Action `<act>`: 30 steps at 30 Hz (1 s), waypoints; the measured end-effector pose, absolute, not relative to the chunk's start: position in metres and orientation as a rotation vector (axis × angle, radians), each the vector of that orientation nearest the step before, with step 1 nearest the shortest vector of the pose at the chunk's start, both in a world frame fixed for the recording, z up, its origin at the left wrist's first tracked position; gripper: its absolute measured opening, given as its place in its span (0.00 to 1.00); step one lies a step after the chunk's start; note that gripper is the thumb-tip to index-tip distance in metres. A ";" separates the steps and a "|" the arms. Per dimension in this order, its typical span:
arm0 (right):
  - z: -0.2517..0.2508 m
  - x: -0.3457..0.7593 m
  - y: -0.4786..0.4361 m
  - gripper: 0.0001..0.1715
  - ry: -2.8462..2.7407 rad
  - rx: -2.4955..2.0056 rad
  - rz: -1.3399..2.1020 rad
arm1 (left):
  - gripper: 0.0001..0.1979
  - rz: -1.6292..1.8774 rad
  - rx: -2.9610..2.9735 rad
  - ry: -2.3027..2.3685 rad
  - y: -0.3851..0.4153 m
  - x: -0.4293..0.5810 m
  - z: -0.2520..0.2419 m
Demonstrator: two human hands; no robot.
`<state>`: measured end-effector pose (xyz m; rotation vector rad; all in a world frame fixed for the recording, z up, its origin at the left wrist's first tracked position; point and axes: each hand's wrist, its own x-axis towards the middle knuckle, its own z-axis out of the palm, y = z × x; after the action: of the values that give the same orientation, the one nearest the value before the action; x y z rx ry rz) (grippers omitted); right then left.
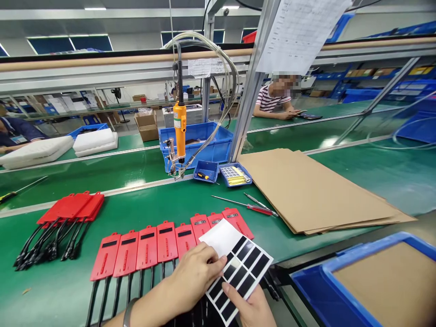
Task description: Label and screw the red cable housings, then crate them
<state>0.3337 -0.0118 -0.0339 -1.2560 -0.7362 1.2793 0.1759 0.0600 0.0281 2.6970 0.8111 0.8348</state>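
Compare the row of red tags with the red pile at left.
The row of red tags lies side by side in one layer; the pile of red tags is stacked, overlapping. The row's faces show black strips near the top; the pile's top faces look plain. Both are red with black cables.

From the sticker sheet (238,263), the row of tags (146,249) lies at nine o'clock, the tag pile (71,206) at ten, screwdrivers (260,210) at twelve, cardboard stack (313,190) at two.
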 end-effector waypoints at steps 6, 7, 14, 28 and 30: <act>-0.031 0.337 -0.009 0.32 -0.591 -1.273 1.348 | 0.15 0.684 2.244 0.883 0.061 0.177 0.039; -0.028 0.338 -0.007 0.33 -0.523 -1.260 1.359 | 0.13 0.720 2.145 0.902 0.067 0.176 0.037; -0.016 0.360 0.015 0.49 -0.120 -1.118 1.368 | 0.12 0.853 2.369 1.364 0.126 0.158 -0.001; -0.025 0.373 0.016 0.59 -0.018 -1.059 1.384 | 0.13 0.955 2.485 1.526 0.152 0.141 -0.016; -0.026 0.374 0.016 0.59 -0.007 -1.058 1.385 | 0.12 0.927 2.486 1.508 0.153 0.139 -0.018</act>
<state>0.3738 0.0157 -0.0261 -1.0578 -0.0072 1.3854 0.1385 0.1526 -0.0178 2.4864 1.5083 0.9271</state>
